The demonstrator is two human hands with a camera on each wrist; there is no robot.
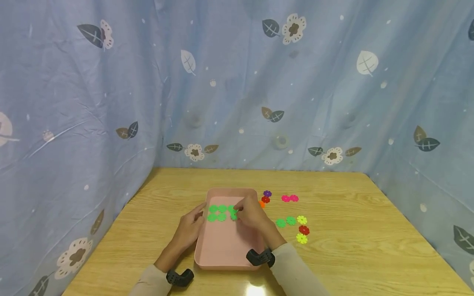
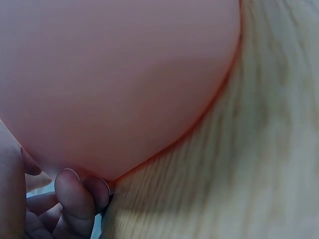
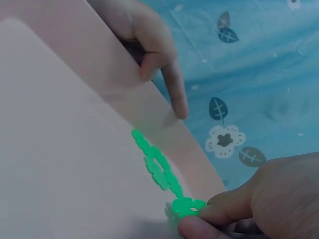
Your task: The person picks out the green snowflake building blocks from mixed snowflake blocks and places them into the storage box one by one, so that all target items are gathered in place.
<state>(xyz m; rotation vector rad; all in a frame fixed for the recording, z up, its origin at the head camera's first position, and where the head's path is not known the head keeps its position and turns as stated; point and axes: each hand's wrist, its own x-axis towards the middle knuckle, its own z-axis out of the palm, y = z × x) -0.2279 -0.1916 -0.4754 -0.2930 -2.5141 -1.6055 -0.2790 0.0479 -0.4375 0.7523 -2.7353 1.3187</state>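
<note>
A shallow pink tray [image 1: 229, 250] lies on the wooden table. My left hand [image 1: 189, 231] holds its left rim; in the right wrist view the thumb bends over the rim and a finger [image 3: 175, 94] lies along it. Inside, towards the far end, green flower-shaped plastic discs [image 1: 222, 209] sit in two rows. Over the right end of these rows, my right hand [image 1: 253, 212] pinches a green flower-shaped disc [image 3: 185, 205] between thumb and forefinger. The left wrist view mostly shows the tray [image 2: 129, 94], with fingertips at its edge.
Right of the tray lie a purple disc [image 1: 267, 193], a red disc [image 1: 265, 200], a partly hidden orange disc [image 1: 262, 204] and two pink discs [image 1: 290, 198]. Nearer are two green discs [image 1: 286, 222], two yellow discs [image 1: 302, 219] and another red one. A blue patterned curtain [image 1: 229, 90] surrounds the table.
</note>
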